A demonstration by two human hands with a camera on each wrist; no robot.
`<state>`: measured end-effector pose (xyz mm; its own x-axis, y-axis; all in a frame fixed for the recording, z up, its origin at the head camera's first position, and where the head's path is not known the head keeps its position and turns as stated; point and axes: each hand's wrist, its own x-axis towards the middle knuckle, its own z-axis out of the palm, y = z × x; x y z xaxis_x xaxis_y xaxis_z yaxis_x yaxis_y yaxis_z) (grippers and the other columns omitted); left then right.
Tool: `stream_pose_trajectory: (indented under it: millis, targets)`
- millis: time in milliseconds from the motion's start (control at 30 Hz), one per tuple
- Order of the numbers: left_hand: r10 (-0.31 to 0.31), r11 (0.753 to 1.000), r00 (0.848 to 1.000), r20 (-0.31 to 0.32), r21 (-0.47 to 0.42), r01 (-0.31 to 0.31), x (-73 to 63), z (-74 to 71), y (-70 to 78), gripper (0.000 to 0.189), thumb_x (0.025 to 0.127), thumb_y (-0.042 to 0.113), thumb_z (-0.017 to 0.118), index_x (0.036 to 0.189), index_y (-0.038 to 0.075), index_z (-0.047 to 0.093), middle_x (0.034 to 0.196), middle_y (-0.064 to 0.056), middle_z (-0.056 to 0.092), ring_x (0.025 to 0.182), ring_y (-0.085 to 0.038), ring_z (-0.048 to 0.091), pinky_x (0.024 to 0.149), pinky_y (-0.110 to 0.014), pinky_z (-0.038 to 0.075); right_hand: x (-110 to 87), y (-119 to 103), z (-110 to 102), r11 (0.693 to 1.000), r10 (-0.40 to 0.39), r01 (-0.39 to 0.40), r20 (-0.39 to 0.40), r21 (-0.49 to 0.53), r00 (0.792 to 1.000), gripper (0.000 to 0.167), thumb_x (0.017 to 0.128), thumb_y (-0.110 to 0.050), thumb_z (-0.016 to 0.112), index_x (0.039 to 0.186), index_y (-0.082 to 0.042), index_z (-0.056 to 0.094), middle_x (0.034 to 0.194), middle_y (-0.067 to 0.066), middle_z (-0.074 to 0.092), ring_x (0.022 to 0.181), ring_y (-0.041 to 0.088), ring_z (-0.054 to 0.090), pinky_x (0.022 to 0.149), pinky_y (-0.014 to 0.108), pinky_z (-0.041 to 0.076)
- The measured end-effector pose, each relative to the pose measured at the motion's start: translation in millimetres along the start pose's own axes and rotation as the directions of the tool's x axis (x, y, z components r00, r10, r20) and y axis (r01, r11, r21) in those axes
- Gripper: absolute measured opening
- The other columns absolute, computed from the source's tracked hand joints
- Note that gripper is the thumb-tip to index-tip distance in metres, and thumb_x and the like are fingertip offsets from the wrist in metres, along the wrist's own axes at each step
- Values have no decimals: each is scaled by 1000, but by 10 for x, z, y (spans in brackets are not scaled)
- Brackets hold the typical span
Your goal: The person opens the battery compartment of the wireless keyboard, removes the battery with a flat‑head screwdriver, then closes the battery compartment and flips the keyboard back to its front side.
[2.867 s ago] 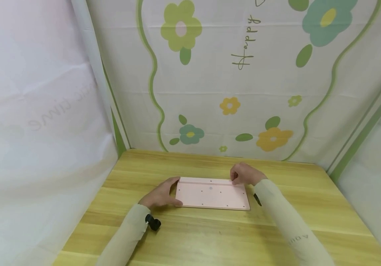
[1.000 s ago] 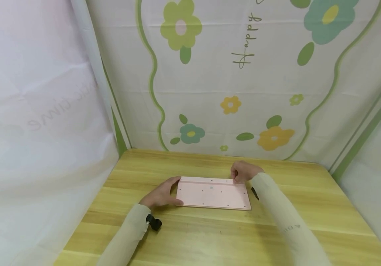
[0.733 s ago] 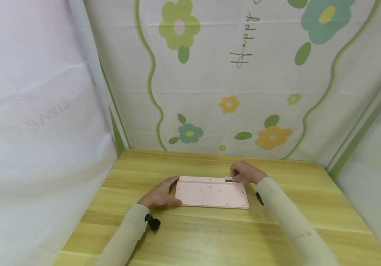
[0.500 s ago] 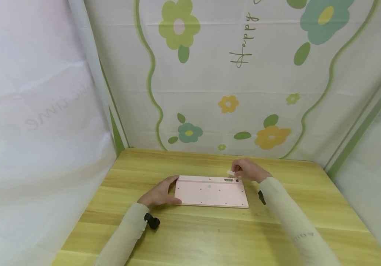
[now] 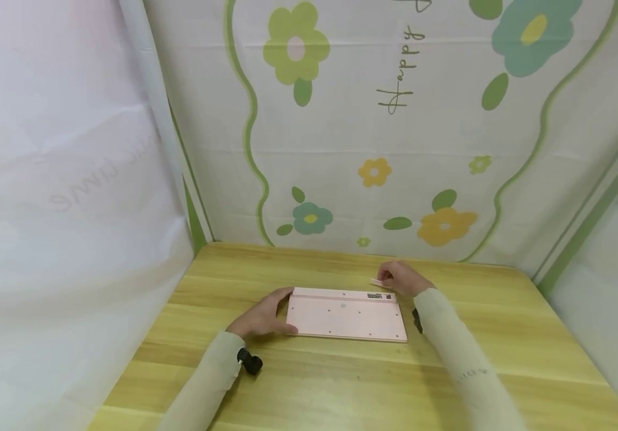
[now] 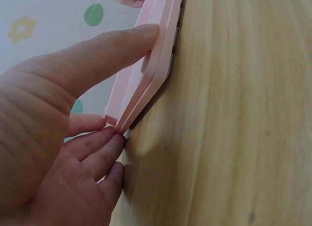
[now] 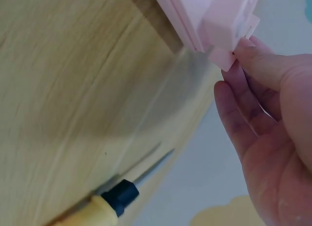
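A pink keyboard (image 5: 320, 320) lies face down on the table, small screws dotting its back; dark keys peek out below its edge in the left wrist view. My left hand (image 5: 260, 315) grips its left end, thumb (image 6: 122, 48) on the near edge and fingers at the far corner. Just behind the keyboard's far right corner, my right hand (image 5: 402, 279) pinches a small pink battery cover (image 5: 376, 282) between thumb and fingertips. In the raised bar of the keyboard, an uncovered battery compartment (image 5: 378, 296) shows dark markings.
In the right wrist view, a screwdriver (image 7: 122, 196) with a yellow handle, black collar and metal shaft lies on the wooden table (image 5: 309, 389). A white cloth with printed flowers (image 5: 336, 131) hangs behind the table, and more white cloth hangs at both sides.
My right hand has pulled the battery cover off the keyboard and moved it just behind the far edge, exposing the compartment. My left hand keeps its grip on the left end.
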<state>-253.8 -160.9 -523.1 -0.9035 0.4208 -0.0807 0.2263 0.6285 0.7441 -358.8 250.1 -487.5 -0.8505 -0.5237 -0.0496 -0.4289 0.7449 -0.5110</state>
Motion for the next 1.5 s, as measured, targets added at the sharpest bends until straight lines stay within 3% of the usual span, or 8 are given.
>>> stream_pose_trajectory:
  millis: [367,633,767,967,1067,1500]
  targets:
    - [6,1000,1000,0,6,-6,11,9,-37,111,81,42,93,167,10,30,173,-17,31,160,-40,29,130,-58,29,25,51,32,999,12,-12,-2,-37,1000,9,100,2,67,106,2,73,98,12,73,87,16,65,79,35,58]
    - [6,1000,1000,-5,-10,-6,1,6,-35,109,81,40,93,167,11,31,172,-16,32,160,-39,30,129,-60,31,-64,37,-90,989,-71,62,-65,-136,995,24,97,-2,72,118,10,72,112,25,75,98,30,73,89,46,63]
    - [4,1000,1000,-3,-10,-5,-14,2,-23,109,82,40,93,167,11,32,172,-16,32,160,-39,30,129,-60,30,-212,-17,-238,980,-102,85,-91,-178,991,27,96,-1,74,118,12,71,116,30,74,100,36,73,91,50,62]
    - [8,1000,1000,-1,-24,-8,-19,-1,-28,109,82,41,92,166,10,31,172,-17,32,160,-40,30,128,-61,30,-553,-68,-471,982,-32,13,-99,-187,995,32,97,-6,75,122,12,69,118,27,73,105,38,71,95,53,60]
    - [7,1000,1000,1,-22,-7,-14,-3,-38,110,81,42,92,167,10,31,173,-16,31,160,-39,30,129,-60,29,-731,-30,-535,977,-35,12,-103,-211,994,32,96,-7,75,121,13,69,116,28,73,103,38,71,94,54,61]
    - [6,1000,1000,-5,-11,-6,-37,-10,10,108,82,39,93,166,8,32,172,-16,33,160,-39,31,129,-59,30,-1367,378,-391,979,76,-104,-157,-177,985,42,98,-15,76,126,14,67,118,30,73,104,41,71,93,58,60]
